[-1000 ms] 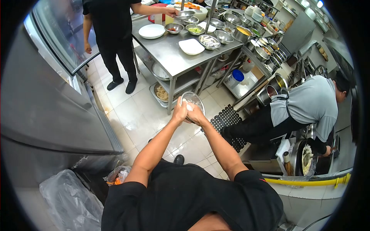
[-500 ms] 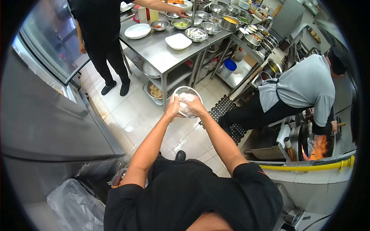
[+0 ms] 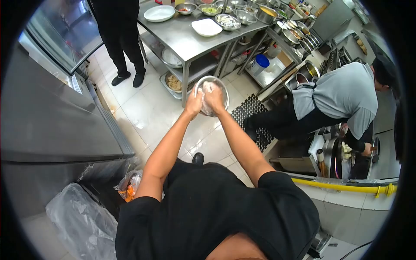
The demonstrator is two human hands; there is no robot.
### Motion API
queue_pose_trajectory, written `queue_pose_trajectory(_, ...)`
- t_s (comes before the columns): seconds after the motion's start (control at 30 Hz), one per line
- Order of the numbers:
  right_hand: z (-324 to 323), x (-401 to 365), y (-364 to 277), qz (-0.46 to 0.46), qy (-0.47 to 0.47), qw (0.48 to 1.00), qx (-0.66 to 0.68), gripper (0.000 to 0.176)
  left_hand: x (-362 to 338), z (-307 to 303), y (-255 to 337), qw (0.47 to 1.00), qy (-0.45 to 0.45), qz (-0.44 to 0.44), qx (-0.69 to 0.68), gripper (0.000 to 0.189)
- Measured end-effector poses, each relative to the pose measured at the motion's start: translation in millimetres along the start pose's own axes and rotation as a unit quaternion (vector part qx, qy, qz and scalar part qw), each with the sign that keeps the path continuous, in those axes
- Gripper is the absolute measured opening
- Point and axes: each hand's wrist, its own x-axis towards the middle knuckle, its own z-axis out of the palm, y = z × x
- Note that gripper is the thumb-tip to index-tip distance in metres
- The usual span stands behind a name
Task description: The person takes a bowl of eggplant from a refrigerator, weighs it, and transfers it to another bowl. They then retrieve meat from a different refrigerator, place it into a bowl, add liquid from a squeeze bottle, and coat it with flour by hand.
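A round metal bowl (image 3: 224,99) is held out in front of me, above the floor and near the corner of the steel table. White flour-like powder (image 3: 205,105) lies in it. At the bowl's left side, my left hand (image 3: 193,104) is closed on the rim, thumb at the inside. My right hand (image 3: 212,97) reaches down into the bowl, its fingers curled and coated with the white powder. Whatever those fingers grasp is covered by powder and the hand itself.
The steel table (image 3: 182,44) carries a white square plate (image 3: 206,27), an oval plate (image 3: 159,13) and several ingredient bowls. A person in black (image 3: 119,34) stands beyond it. Right of me, a co-worker in grey (image 3: 342,93) cooks at a wok (image 3: 333,158). A fridge (image 3: 65,117) borders my left.
The bowl sits slightly higher in view, and my right hand has moved deeper over its middle. Flames at the co-worker's wok have died down. The other person's reaching arm has left view.
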Motion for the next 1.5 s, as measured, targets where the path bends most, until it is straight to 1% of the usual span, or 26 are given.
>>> queue_pose_trajectory(0.03,13.5,4.3,24.0,-0.127,-0.034,0.989,0.067,0.023,1.4,1.5,4.7,1.0,0.013,-0.008,0.013,0.037)
queue_pose_trajectory(0.07,13.0,7.0,25.7,-0.137,-0.144,0.98,-0.013,0.024,4.2,-1.3,9.2,1.0,0.015,0.001,0.013,0.037)
queue_pose_trajectory(0.1,9.6,10.8,25.1,-0.144,-0.251,0.953,-0.094,0.025,5.9,-6.9,13.0,0.996,0.012,-0.089,-0.019,0.038)
queue_pose_trajectory(0.13,2.8,16.3,17.5,-0.152,-0.25,0.952,-0.092,0.025,6.9,-13.6,16.2,0.982,0.009,-0.18,-0.05,0.039)
queue_pose_trajectory(0.17,-4.5,18.0,12.1,-0.143,-0.366,0.908,-0.146,0.026,3.1,-19.8,17.0,0.959,0.005,-0.273,-0.078,0.039)
queue_pose_trajectory(0.2,-11.0,18.3,2.8,-0.133,-0.474,0.847,-0.199,0.029,0.6,-22.6,13.7,0.958,0.027,-0.272,-0.089,0.04)
queue_pose_trajectory(0.23,-15.4,14.5,-4.1,-0.141,-0.471,0.848,-0.199,0.029,-0.2,-22.4,17.7,0.957,0.049,-0.267,-0.1,0.041)
queue_pose_trajectory(0.3,-22.7,0.5,-10.1,-0.212,-0.303,0.865,-0.341,0.04,0.2,-21.5,25.4,0.957,0.061,-0.258,-0.118,0.041)
queue_pose_trajectory(0.33,-20.9,7.7,-13.0,-0.127,-0.34,0.874,-0.323,0.049,0.1,-19.1,28.1,0.963,0.07,-0.231,-0.117,0.041)
queue_pose_trajectory(0.37,-15.1,12.4,-6.5,-0.129,-0.34,0.873,-0.326,0.049,0.7,-15.4,30.6,0.969,0.078,-0.204,-0.117,0.041)
queue_pose_trajectory(0.47,-0.6,12.3,4.5,-0.163,-0.267,0.942,-0.12,0.043,1.6,-8.8,37.1,0.973,0.072,-0.201,-0.089,0.044)
queue_pose_trajectory(0.6,2.5,-3.6,5.7,-0.164,-0.192,0.965,-0.074,0.036,1.6,-8.5,11.5,0.979,0.05,-0.186,-0.066,0.042)
queue_pose_trajectory(0.7,-2.1,1.8,14.8,-0.127,-0.204,0.967,-0.088,0.037,-3.7,-10.4,11.6,0.982,0.043,-0.16,-0.088,0.04)
queue_pose_trajectory(0.73,-0.9,3.9,19.3,-0.171,-0.132,0.967,-0.133,0.032,-4.9,-12.7,17.0,0.976,0.038,-0.189,-0.1,0.042)
queue_pose_trajectory(0.77,2.0,8.6,24.5,-0.169,-0.131,0.968,-0.135,0.032,-5.7,-14.5,22.4,0.969,0.033,-0.218,-0.114,0.044)
queue_pose_trajectory(0.83,8.2,17.8,25.2,0.012,-0.138,0.976,0.17,0.029,-4.8,-21.5,22.1,0.968,0.026,-0.224,-0.105,0.044)
queue_pose_trajectory(0.9,3.0,17.2,19.7,0.061,-0.187,0.946,0.256,0.029,-6.8,-30.0,19.8,0.968,0.023,-0.23,-0.1,0.044)
queue_pose_trajectory(0.97,-14.2,15.2,4.4,0.036,-0.33,0.925,0.186,0.034,-5.1,-34.6,18.5,0.967,0.016,-0.234,-0.096,0.043)
queue_pose_trajectory(1.0,-21.8,14.0,3.0,-0.11,-0.336,0.931,0.097,0.039,-1.9,-34.4,19.4,0.968,0.011,-0.234,-0.095,0.043)
queue_pose_trajectory(1.03,-25.8,15.5,-0.5,-0.11,-0.332,0.932,0.095,0.039,2.1,-34.0,20.7,0.968,0.006,-0.233,-0.094,0.043)
queue_pose_trajectory(1.1,-33.2,14.2,-7.7,-0.268,-0.319,0.876,-0.244,0.044,3.4,-34.3,17.3,0.968,0.012,-0.233,-0.094,0.042)
queue_pose_trajectory(1.27,-19.3,10.1,9.7,-0.179,-0.313,0.892,-0.272,0.03,8.9,-28.7,-21.6,0.951,-0.028,-0.293,-0.094,0.04)
queue_pose_trajectory(1.33,-23.5,18.9,13.2,-0.226,-0.389,0.839,-0.306,0.035,4.4,-25.0,-23.5,0.949,-0.032,-0.299,-0.091,0.041)
queue_pose_trajectory(1.43,-44.9,28.7,11.2,-0.188,-0.39,0.872,-0.229,0.041,5.7,-20.4,-24.8,0.953,-0.023,-0.293,-0.077,0.042)
queue_pose_trajectory(1.47,-52.6,35.0,3.7,-0.117,-0.399,0.876,-0.245,0.052,7.2,-19.4,-24.9,0.954,-0.026,-0.289,-0.074,0.044)
queue_pose_trajectory(1.5,-57.1,39.1,4.2,-0.11,-0.367,0.882,-0.276,0.051,8.9,-14.1,-25.5,0.954,-0.03,-0.29,-0.072,0.044)
